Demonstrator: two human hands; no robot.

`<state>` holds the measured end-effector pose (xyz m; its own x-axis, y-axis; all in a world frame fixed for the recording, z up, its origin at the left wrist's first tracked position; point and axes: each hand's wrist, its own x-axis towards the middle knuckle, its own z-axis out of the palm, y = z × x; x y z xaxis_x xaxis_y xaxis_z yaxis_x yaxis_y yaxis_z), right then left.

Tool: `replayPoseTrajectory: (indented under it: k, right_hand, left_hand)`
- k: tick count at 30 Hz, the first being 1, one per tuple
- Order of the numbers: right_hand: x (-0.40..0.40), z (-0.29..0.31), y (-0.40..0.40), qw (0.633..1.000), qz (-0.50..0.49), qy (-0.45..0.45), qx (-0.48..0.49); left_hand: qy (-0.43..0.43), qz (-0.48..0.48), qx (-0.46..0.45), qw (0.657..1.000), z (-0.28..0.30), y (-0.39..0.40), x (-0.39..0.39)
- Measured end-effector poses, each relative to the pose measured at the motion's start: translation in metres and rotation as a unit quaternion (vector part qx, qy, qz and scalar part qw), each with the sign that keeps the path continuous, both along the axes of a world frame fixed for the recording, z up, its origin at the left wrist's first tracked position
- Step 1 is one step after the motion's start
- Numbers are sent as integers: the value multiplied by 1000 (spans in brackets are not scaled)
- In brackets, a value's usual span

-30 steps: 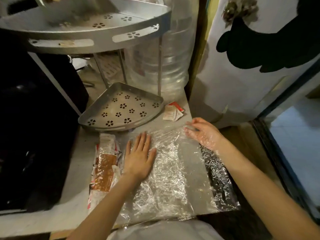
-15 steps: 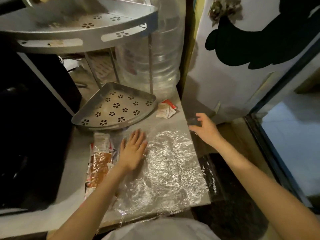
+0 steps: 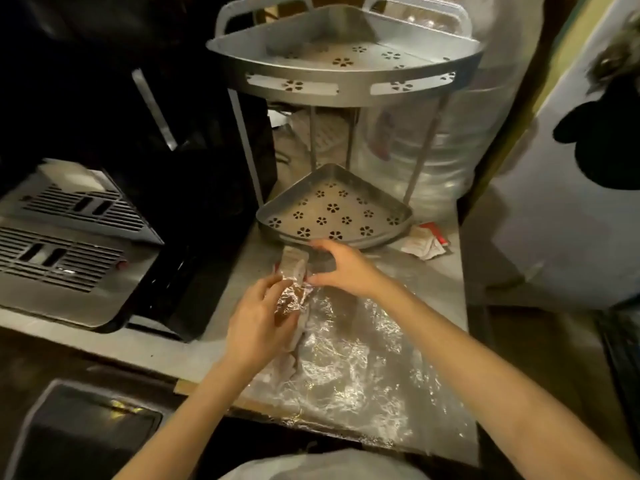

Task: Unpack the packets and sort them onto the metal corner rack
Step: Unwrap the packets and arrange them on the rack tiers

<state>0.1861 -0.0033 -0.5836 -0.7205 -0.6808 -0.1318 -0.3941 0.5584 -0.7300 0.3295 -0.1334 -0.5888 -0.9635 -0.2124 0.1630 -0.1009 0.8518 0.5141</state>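
A pile of sauce packets (image 3: 292,271), white and brown, lies on the counter in front of the metal corner rack (image 3: 346,88). My left hand (image 3: 258,323) covers the near end of the pile, fingers curled round it. My right hand (image 3: 343,268) reaches in from the right and pinches the far packets beside the rack's lower shelf (image 3: 332,209). Both perforated shelves hold nothing. A crinkled clear plastic bag (image 3: 349,368) lies flat under my forearms.
Two loose packets (image 3: 426,242), one red, lie right of the lower shelf. A large clear water jug (image 3: 460,143) stands behind the rack. A black appliance with vents (image 3: 65,233) fills the left. A white appliance (image 3: 568,216) is on the right.
My left hand left the plastic bag and went left onto the packet pile. My right hand crossed from the bag's right edge to the pile. The view tilted up, showing the whole rack.
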Motion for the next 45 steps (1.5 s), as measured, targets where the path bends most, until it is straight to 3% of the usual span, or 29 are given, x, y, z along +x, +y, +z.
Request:
replayPoseTrajectory:
  k: [4,7,14,20,26,28,31,33,35,42,44,45]
  right_hand:
    - [0,-11,-28,998,33,31,43]
    - [3,-19,-36,996,22,42,79]
    - [4,-22,-43,990,-19,86,107]
    - [-1,-12,-33,994,-12,4,106]
    - [-14,7,-6,987,13,-129,94]
    - [-19,19,3,974,20,-206,87]
    - [-26,34,19,939,34,-338,57]
    - [-27,43,29,922,17,-387,23]
    - [-27,49,37,916,-7,-402,-2]
    - [-14,67,56,909,-126,-389,-77]
    - [-16,82,61,897,-158,-391,-136]
    - [-18,93,64,888,-173,-390,-171]
  left_hand:
    - [-6,81,16,997,-17,-8,30]
    - [-71,146,52,985,-26,-6,43]
    - [-129,175,36,975,-31,-1,39]
    - [-123,103,49,986,-25,-2,33]
    - [-123,-32,145,981,-7,-5,29]
    - [-176,-62,226,956,3,-13,21]
    - [-257,-107,378,883,17,-29,1]
    - [-281,-124,432,848,24,-39,-12]
    - [-298,-141,469,820,31,-44,-26]
    - [-335,-176,512,771,62,-47,-65]
    - [-317,-143,588,730,75,-46,-72]
    - [-300,-113,649,690,81,-46,-75]
